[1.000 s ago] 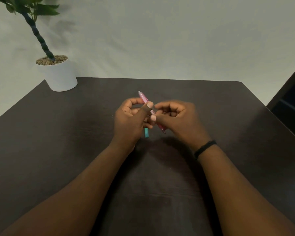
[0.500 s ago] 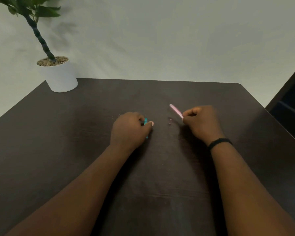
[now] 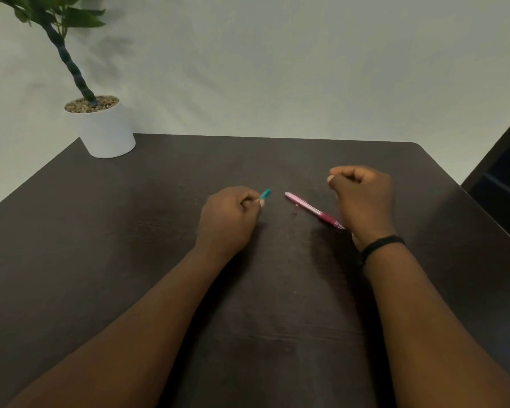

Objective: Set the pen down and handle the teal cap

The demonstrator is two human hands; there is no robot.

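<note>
Your left hand (image 3: 228, 220) is resting knuckles-up on the table (image 3: 130, 245) near centre, fingers curled and pinching a small teal piece (image 3: 265, 194). Only its far tip is poking out past thumb & forefinger: smooth plastic, slim, rounded end, angled up & to the right. Can't tell how long it is, the rest is hidden inside the grip.

Your right hand (image 3: 362, 198) is sitting to the right of it, fingers curled into a loose fist w/ thumb tip meeting the forefinger, holding nothing that I can make out. A thin black band (image 3: 382, 244) is wrapping the wrist.

The pink pen (image 3: 312, 209) is lying flat on the tabletop btwn the two hands, just left of the right hand, not gripped. Slim cylinder, glossy plastic; pale pink barrel pointing far-left, darker magenta grip section near-right, tip ending right by the heel of the right hand. Whether tip & hand are touching, can't tell. A tiny dark speck (image 3: 295, 213) is lying on the surface just beside the barrel, too small to identify.

Table is showing dark brown wood grain, matte, rounded far-right corner. At the far-left corner a plain white cylindrical pot (image 3: 103, 134) is standing, topped w/ pebbles, w/ a twisted dark stem & green leaves. Pale fabric-like backdrop (image 3: 277, 69) is hanging behind.
</note>
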